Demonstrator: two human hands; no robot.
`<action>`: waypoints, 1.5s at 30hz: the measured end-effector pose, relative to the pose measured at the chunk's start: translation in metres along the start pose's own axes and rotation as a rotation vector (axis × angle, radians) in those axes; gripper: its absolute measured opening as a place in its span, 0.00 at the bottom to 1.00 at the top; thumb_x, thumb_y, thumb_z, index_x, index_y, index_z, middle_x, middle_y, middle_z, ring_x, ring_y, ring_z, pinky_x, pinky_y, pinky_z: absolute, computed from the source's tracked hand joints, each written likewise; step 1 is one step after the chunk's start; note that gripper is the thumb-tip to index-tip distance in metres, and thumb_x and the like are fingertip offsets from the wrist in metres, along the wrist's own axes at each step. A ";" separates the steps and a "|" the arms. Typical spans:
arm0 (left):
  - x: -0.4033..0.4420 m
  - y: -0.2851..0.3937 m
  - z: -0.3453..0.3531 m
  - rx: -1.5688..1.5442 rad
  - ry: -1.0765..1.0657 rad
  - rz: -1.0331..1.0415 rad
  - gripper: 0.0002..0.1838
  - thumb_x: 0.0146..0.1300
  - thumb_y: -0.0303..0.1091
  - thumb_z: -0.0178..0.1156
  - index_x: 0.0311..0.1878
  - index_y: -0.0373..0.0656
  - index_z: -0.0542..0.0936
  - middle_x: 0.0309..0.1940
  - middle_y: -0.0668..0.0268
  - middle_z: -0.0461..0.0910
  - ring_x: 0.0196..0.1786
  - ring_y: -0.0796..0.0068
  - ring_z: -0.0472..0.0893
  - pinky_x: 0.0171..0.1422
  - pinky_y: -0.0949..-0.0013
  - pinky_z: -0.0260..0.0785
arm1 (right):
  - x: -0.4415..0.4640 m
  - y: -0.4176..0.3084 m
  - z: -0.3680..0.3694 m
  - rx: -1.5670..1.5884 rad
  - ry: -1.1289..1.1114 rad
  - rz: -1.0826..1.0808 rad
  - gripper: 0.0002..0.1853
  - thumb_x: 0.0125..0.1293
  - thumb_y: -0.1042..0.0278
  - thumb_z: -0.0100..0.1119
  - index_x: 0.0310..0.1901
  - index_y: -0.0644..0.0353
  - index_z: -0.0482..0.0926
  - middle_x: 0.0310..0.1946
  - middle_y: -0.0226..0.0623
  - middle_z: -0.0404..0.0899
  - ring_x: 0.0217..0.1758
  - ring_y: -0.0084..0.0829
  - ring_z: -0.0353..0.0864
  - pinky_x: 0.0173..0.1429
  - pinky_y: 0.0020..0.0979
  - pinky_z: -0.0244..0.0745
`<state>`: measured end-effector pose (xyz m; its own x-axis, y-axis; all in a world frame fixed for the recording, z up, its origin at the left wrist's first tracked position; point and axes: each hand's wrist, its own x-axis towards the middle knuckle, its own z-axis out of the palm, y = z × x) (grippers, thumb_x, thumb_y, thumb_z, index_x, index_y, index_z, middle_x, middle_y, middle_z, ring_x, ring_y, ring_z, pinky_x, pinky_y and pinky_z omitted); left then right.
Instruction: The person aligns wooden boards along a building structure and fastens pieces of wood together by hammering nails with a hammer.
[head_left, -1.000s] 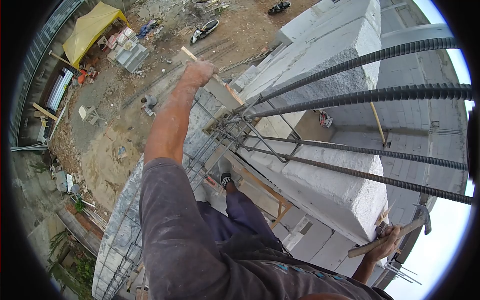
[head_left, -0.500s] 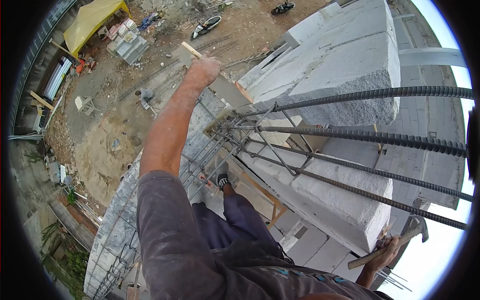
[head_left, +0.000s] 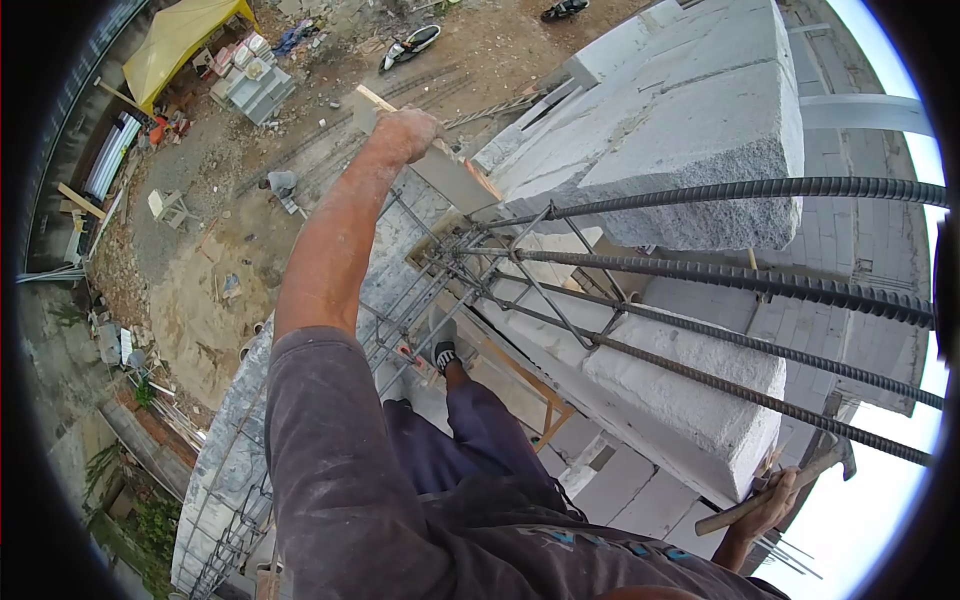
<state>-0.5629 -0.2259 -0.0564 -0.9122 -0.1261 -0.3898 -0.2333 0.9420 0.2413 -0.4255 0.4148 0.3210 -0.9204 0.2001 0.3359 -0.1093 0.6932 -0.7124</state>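
Grey-faced and flat, a narrow board with a pale raw-wood edge [head_left: 455, 182] is lying slantwise, its near end beside a cage of thin steel bars [head_left: 458, 250]. The left hand [head_left: 408, 135] is reaching out and curling its fingers over the board's edge, closed on it, though the fingertips are partly hidden. The board is looking stiff and fairly light for its length, probably a little slippery where dust is coating it — the edge near its middle is offering the steadiest hold, clear of the splintery ends.

Well apart, at the lower right, the right hand [head_left: 772, 502] is wrapping its fingers around the middle of a wooden-handled claw hammer [head_left: 722, 518]. Its steel head is likely pulling the weight to one end, so a hold farther down the handle would be feeling heavier.

Between the hands, dark ribbed steel rods [head_left: 700, 272] are running outward from the cage, passing between a big pale-grey block wall [head_left: 690, 140] and a lower rough white block [head_left: 690, 385]. Beyond the board, brown bare ground [head_left: 500, 60] is spreading far below — a crouching person [head_left: 283, 185] and a yellow canopy [head_left: 185, 45] are showing there.
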 end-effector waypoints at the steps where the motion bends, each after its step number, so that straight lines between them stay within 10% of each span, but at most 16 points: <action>1: 0.000 -0.001 -0.002 0.007 -0.018 0.005 0.20 0.62 0.31 0.61 0.56 0.63 0.84 0.58 0.68 0.83 0.65 0.60 0.79 0.62 0.36 0.72 | 0.001 0.002 -0.001 -0.008 0.004 -0.004 0.14 0.81 0.58 0.47 0.42 0.60 0.73 0.28 0.22 0.64 0.28 0.11 0.61 0.33 0.16 0.57; 31: -0.005 0.009 0.008 0.070 0.040 0.020 0.22 0.58 0.35 0.61 0.57 0.64 0.83 0.57 0.73 0.79 0.70 0.59 0.70 0.58 0.31 0.70 | -0.001 -0.006 0.011 0.033 0.000 -0.018 0.14 0.81 0.57 0.48 0.40 0.59 0.72 0.27 0.21 0.58 0.28 0.11 0.55 0.30 0.18 0.48; 40: -0.016 0.023 -0.010 -0.011 -0.032 -0.070 0.25 0.58 0.52 0.59 0.59 0.61 0.82 0.63 0.67 0.77 0.72 0.55 0.68 0.63 0.28 0.65 | 0.002 0.007 -0.002 0.029 -0.020 -0.029 0.15 0.81 0.56 0.49 0.42 0.60 0.73 0.28 0.22 0.59 0.29 0.12 0.56 0.31 0.18 0.50; 45: 0.006 -0.014 0.013 -0.212 0.054 0.282 0.24 0.66 0.51 0.52 0.61 0.54 0.81 0.65 0.65 0.77 0.72 0.53 0.68 0.72 0.39 0.60 | 0.000 -0.001 0.004 0.015 -0.015 -0.042 0.15 0.81 0.55 0.49 0.43 0.61 0.73 0.29 0.22 0.59 0.29 0.12 0.56 0.32 0.17 0.51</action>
<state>-0.5609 -0.2358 -0.0742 -0.9658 0.1082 -0.2356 -0.0293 0.8574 0.5139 -0.4270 0.4116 0.3196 -0.9206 0.1605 0.3561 -0.1534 0.6900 -0.7074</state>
